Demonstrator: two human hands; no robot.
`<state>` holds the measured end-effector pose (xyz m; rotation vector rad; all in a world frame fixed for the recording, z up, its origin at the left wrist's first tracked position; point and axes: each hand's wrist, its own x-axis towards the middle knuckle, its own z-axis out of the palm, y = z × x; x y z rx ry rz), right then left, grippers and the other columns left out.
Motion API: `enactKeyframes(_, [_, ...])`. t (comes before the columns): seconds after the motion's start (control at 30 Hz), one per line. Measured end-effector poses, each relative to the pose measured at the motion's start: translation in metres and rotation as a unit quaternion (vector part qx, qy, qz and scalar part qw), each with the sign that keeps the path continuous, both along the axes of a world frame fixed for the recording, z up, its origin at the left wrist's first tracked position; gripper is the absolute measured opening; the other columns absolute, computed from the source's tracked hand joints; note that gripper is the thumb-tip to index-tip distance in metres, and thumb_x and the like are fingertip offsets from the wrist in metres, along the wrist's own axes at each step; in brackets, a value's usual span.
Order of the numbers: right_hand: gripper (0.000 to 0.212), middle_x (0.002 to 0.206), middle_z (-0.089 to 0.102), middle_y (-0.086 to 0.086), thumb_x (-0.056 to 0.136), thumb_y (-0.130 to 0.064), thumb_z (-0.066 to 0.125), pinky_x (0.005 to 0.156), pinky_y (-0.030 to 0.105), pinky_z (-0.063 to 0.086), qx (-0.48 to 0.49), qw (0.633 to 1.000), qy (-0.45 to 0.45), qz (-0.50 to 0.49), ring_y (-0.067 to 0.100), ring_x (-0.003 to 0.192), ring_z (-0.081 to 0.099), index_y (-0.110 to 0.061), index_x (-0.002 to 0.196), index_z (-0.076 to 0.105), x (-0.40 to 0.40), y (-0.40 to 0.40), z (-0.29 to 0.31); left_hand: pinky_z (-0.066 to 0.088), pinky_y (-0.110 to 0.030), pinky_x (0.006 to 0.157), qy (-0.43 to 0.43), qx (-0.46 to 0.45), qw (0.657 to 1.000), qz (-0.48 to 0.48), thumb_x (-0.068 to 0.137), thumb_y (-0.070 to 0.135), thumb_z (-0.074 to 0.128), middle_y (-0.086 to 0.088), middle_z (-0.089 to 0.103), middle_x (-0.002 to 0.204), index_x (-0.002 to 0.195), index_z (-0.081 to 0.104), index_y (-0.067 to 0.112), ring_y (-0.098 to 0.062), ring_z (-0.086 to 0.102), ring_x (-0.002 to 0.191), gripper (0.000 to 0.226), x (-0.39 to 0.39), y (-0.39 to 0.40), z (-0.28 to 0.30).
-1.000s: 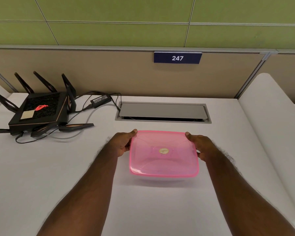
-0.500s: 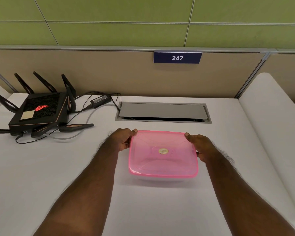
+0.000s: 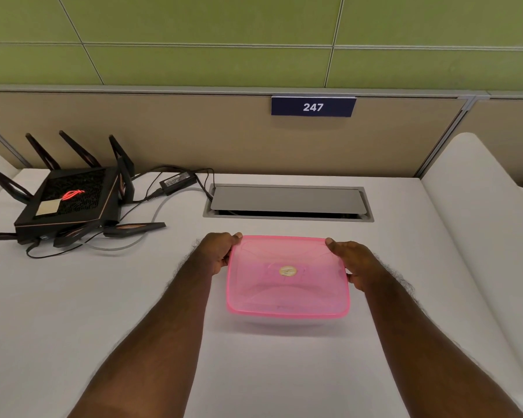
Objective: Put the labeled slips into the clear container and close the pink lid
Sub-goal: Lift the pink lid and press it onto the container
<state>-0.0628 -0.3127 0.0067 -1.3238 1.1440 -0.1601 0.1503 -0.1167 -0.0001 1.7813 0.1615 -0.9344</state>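
A clear container with a translucent pink lid [image 3: 287, 294] rests on the white desk [image 3: 73, 312], straight in front of me. The lid lies flat on top and carries a small round gold sticker [image 3: 287, 271] near its middle. My left hand [image 3: 216, 251] grips the lid's far left corner, thumb on the rim. At the far right corner and right edge, my right hand [image 3: 352, 262] holds it the same way. The container body below shows only as a faint clear band [image 3: 287, 321]. No labeled slips are visible; the pink lid blurs what is inside.
A black router [image 3: 70, 200] with several antennas sits at the back left, with its power adapter [image 3: 177, 182] and cables trailing toward a grey cable hatch [image 3: 287, 202] behind the container. A beige partition with a "247" sign [image 3: 313, 107] stands behind. A white raised divider [image 3: 477, 236] runs along the right.
The container and lid have shifted slightly to the left with both hands on them. My grip looks the same.
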Motion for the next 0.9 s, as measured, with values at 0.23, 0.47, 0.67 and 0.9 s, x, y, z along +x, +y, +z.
enactKeyframes(0.23, [0.033, 0.097, 0.063, 0.006, 0.086, -0.047, 0.062, 0.08, 0.046, 0.047, 0.024, 0.999, 0.018, 0.012, 0.026, 0.093, 0.057, -0.014, 0.092, 0.061, -0.004, -0.005, 0.006, 0.054, -0.043, 0.088, -0.008, -0.009, 0.999, -0.032, 0.089, 0.033, 0.067, -0.015, 0.068, 0.099, 0.103, 0.066, 0.003, -0.028, 0.062, 0.09, 0.034, 0.0, 0.009, 0.0])
enactKeyframes(0.47, [0.035, 0.11, 0.061, 0.01, 0.086, -0.038, 0.067, 0.079, 0.046, 0.046, 0.026, 1.0, 0.01, 0.002, 0.031, 0.106, 0.054, -0.011, 0.107, 0.061, -0.005, -0.008, 0.001, 0.053, -0.035, 0.071, -0.004, -0.007, 0.999, -0.038, 0.087, 0.032, 0.069, -0.014, 0.069, 0.099, 0.104, 0.065, 0.002, -0.027, 0.061, 0.089, 0.036, 0.003, 0.008, 0.002])
enactKeyframes(0.67, [0.041, 0.115, 0.064, 0.011, 0.086, -0.037, 0.069, 0.08, 0.043, 0.046, 0.026, 0.999, 0.003, -0.02, 0.03, 0.105, 0.056, -0.008, 0.114, 0.064, -0.001, -0.008, -0.004, 0.05, -0.031, 0.06, 0.037, 0.003, 0.998, -0.055, 0.088, 0.021, 0.069, -0.009, 0.063, 0.079, 0.094, 0.061, 0.003, -0.019, 0.055, 0.068, 0.021, 0.011, 0.002, 0.009])
enactKeyframes(0.9, [0.037, 0.1, 0.063, 0.008, 0.088, -0.035, 0.066, 0.079, 0.043, 0.046, 0.005, 1.0, -0.009, -0.027, 0.021, 0.083, 0.056, -0.006, 0.11, 0.063, 0.001, -0.004, -0.005, 0.048, -0.031, 0.058, 0.018, 0.021, 0.999, -0.046, 0.089, 0.019, 0.068, -0.01, 0.06, 0.075, 0.088, 0.059, 0.003, -0.019, 0.053, 0.066, 0.018, 0.013, -0.002, 0.005])
